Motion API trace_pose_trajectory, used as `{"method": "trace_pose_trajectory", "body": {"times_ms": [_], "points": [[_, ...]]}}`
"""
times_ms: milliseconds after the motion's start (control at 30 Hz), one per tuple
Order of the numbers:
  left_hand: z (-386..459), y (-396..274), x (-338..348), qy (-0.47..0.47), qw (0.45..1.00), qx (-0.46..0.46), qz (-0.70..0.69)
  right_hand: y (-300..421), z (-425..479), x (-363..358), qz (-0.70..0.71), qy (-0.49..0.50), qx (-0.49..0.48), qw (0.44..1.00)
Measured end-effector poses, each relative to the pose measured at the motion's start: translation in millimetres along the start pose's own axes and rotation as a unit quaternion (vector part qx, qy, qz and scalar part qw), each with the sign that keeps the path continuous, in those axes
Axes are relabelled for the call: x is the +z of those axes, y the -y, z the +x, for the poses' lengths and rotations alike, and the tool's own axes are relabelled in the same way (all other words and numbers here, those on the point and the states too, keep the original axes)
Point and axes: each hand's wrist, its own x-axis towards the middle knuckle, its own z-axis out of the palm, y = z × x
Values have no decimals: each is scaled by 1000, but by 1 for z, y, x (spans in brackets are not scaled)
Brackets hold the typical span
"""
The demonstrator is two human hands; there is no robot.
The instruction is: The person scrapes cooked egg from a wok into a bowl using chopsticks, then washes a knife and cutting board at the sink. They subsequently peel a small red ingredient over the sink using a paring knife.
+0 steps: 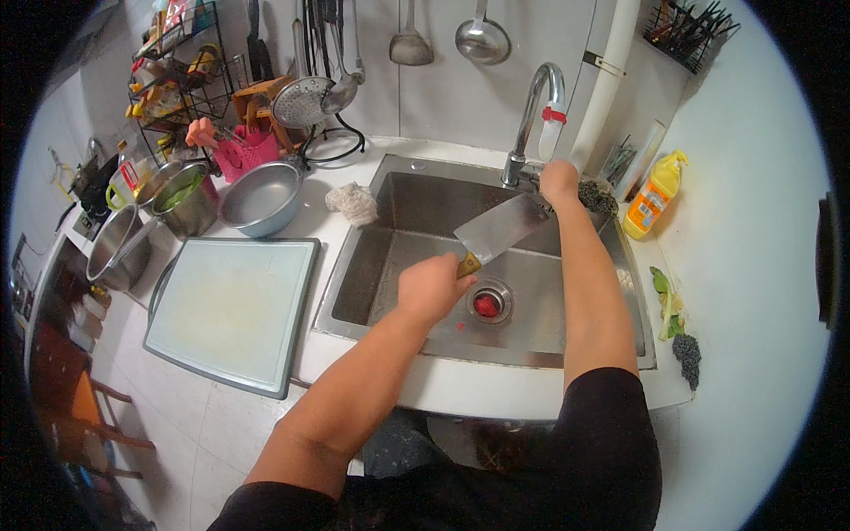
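Observation:
My left hand (430, 289) grips the wooden handle of a cleaver (505, 226). Its broad steel blade slants up to the right over the stainless steel sink (425, 265), and the far end of the blade is just below my right hand. My right hand (560, 180) is closed at the side handle of the chrome faucet (539, 86), which the fingers mostly hide. A white nozzle with a red band (552, 119) hangs from the spout. In the drain lies something red (487, 305), with a small red scrap beside it.
To the left are a cutting board (232, 312), a metal basin (262, 196), pots (189, 199) and a crumpled cloth (352, 204). A yellow bottle (654, 192), vegetable scraps (666, 302) and a steel-wool scrubber (686, 358) line the right edge. Ladles (483, 40) hang on the back wall.

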Motion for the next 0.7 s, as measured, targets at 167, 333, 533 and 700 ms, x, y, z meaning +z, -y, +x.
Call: {"method": "trace_pose_trajectory", "body": {"times_ms": [167, 333, 533, 700], "points": [[2, -6, 1, 1, 1000, 17, 4, -22, -2, -7, -35, -15, -16, 999], [-1, 3, -1, 25, 1000, -5, 11, 30, -54, -68, 41, -79, 50, 995], [2, -2, 6, 44, 999, 15, -15, 56, -178, -78, 138, 107, -301, 938], [-5, -6, -6, 77, 997, -6, 7, 42, -175, -74, 116, 164, -278, 939]]}}
